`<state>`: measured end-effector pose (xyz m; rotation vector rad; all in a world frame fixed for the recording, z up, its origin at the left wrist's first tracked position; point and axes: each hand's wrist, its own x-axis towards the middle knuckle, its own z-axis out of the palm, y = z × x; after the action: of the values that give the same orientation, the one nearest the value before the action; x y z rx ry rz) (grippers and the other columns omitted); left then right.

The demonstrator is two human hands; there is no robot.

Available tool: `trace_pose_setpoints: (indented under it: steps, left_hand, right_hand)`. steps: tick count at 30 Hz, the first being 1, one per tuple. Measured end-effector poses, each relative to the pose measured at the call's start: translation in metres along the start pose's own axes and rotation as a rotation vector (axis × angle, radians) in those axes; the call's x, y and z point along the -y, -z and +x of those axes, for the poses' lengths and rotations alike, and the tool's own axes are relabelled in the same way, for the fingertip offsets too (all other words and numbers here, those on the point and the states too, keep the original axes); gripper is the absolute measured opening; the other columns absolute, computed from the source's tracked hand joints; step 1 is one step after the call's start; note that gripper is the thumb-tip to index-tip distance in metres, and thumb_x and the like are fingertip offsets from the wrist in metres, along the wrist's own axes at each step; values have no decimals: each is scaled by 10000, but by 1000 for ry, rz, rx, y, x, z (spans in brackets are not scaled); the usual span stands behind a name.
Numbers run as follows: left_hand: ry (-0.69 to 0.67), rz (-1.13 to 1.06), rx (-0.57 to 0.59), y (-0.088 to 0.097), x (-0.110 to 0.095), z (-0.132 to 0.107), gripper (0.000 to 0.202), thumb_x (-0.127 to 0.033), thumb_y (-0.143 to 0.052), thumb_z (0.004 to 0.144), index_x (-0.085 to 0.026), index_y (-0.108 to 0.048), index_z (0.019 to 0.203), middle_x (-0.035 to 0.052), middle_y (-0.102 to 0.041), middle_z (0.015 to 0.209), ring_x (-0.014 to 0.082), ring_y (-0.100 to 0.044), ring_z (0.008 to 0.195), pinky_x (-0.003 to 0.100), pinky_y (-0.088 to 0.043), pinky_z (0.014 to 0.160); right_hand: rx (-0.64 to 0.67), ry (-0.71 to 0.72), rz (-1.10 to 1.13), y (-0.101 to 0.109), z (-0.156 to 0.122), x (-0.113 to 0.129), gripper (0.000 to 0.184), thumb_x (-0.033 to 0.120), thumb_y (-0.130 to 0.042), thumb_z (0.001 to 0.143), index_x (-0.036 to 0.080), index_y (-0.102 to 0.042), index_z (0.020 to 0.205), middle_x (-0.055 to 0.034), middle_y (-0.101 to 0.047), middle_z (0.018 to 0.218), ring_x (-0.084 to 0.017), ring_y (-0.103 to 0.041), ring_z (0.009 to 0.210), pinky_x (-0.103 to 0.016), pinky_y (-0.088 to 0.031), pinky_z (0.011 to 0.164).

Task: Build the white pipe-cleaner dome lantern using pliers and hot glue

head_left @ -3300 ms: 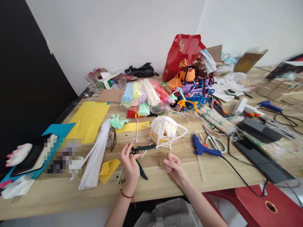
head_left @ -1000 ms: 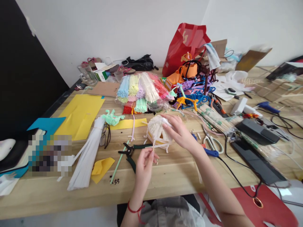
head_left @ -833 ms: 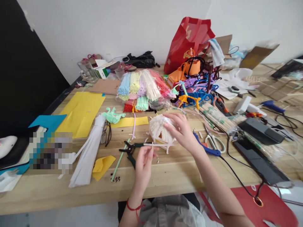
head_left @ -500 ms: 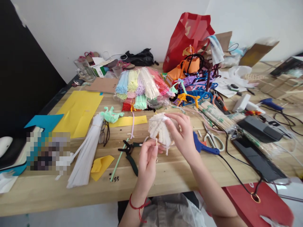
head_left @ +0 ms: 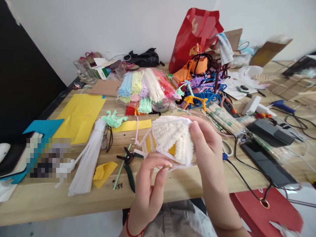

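Above the table's front edge, a craft piece point(head_left: 170, 141) is held up, made of cream pipe cleaners in rows over yellow card with white edging. My right hand point(head_left: 209, 148) grips its right side, thumb on the near face. Under its lower edge my left hand point(head_left: 153, 181) pinches a small cream bit point(head_left: 170, 165) between thumb and forefinger; I cannot make out whether it joins the craft piece. Left of the hands lie green-handled pliers point(head_left: 128, 164) and a pale green pipe cleaner point(head_left: 120, 172).
A bundle of white strips point(head_left: 90, 158) and yellow card point(head_left: 81, 115) lie left. Bagged coloured pipe cleaners point(head_left: 145, 89) sit behind the hands. At right are a black phone point(head_left: 268, 164), a grey box point(head_left: 270, 133) and cables. A red bag point(head_left: 197, 39) stands at the back.
The craft piece has been turned and brought nearer, so its yellow card and white edging show. My right hand has moved from its top to its right side; my left hand still pinches.
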<state>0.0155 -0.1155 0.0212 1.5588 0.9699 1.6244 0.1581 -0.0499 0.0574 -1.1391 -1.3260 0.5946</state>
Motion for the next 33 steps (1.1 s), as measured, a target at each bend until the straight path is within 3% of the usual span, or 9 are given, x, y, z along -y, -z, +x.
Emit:
trace_pose_setpoints:
  steps: [5, 12, 19, 24, 28, 30, 33]
  left_hand:
    - [-17, 2, -19, 0, -7, 7, 157, -171, -472, 996, -244, -580, 1084, 32, -640, 936, 150, -631, 894, 287, -537, 808]
    - [19, 14, -44, 1, 2, 10, 130, -193, -490, 993, -231, -588, 1070, 41, -648, 966, 154, -651, 911, 288, -567, 787]
    - [131, 30, -168, -5, 4, 19, 70, -260, -607, 940, -216, -602, 995, 22, -702, 938, 129, -686, 810, 252, -578, 753]
    - [219, 263, -373, 11, 38, 23, 165, -341, -655, 899, -200, -684, 978, 56, -732, 1000, 175, -691, 918, 303, -546, 857]
    - [315, 502, -272, 36, 68, 26, 288, -412, -622, 900, -187, -698, 1063, 72, -736, 934, 206, -674, 840, 357, -529, 824]
    - [295, 629, -270, 41, 69, 26, 352, -414, -612, 905, -184, -655, 1168, 93, -721, 1001, 219, -655, 870, 377, -515, 841]
    - [162, 752, -370, 34, 53, 24, 326, -367, -574, 936, -191, -621, 1206, 114, -666, 1169, 199, -617, 913, 355, -498, 862]
  right_hand:
    - [17, -61, 71, -1, -2, -4, 270, 505, -527, 966, 282, -668, 1026, -27, -720, 1028, -189, -678, 881, -314, -554, 724]
    - [220, -219, 336, -4, -4, -12, 364, 560, -602, 894, 293, -492, 1116, -62, -626, 1320, -263, -619, 1206, -427, -547, 952]
    - [-50, -321, 329, -17, -13, -28, 339, 512, -618, 888, 263, -513, 1092, -83, -656, 1194, -245, -660, 1105, -387, -574, 894]
    - [-216, -479, 345, -17, -10, -45, 382, 535, -618, 864, 235, -525, 1081, -80, -654, 1094, -225, -682, 969, -357, -586, 810]
    - [-250, -538, 389, -14, -12, -53, 406, 522, -668, 825, 232, -526, 1070, -78, -635, 1112, -230, -667, 996, -369, -573, 847]
    - [-261, -494, 372, -14, -15, -55, 402, 517, -668, 832, 239, -514, 1077, -70, -625, 1104, -227, -657, 1013, -375, -559, 879]
    - [-274, -436, 341, -17, -21, -55, 401, 527, -630, 866, 252, -489, 1120, -70, -615, 1118, -224, -644, 1034, -400, -535, 931]
